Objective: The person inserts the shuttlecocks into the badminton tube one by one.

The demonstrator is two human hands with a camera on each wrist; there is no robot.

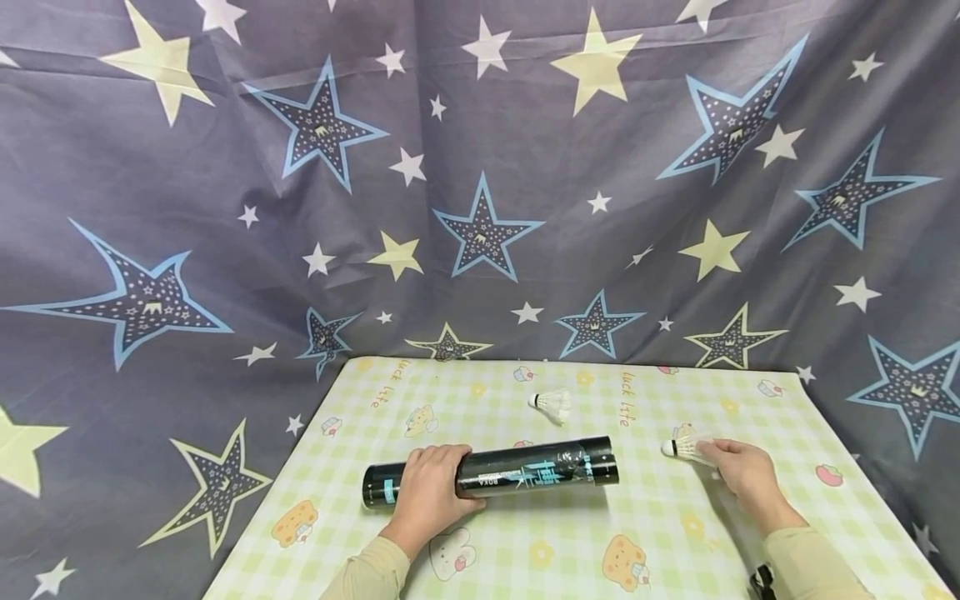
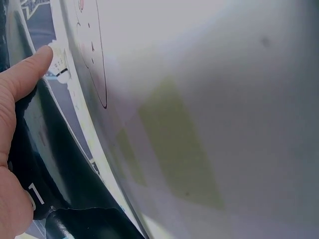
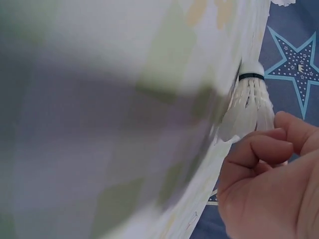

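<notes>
My left hand (image 1: 431,492) grips a black shuttlecock tube (image 1: 525,468) with blue and white print, held lengthwise low over the table. Its right end looks doubled; I cannot tell whether two tubes lie side by side. In the left wrist view, the thumb and fingers (image 2: 22,79) of that hand wrap the glossy black side. Off to the right, my right hand (image 1: 746,479) pinches a white shuttlecock (image 1: 684,448) by its feather skirt, the cork pointing left in the head view. The right wrist view has that shuttlecock (image 3: 251,99) close to the table surface, fingertips at its feather edge.
A second white shuttlecock (image 1: 552,403) lies on its side behind the tube. Green-and-white checked cloth with cartoon prints covers the table (image 1: 540,517). A grey curtain (image 1: 480,317) with stars hangs at the table's back edge.
</notes>
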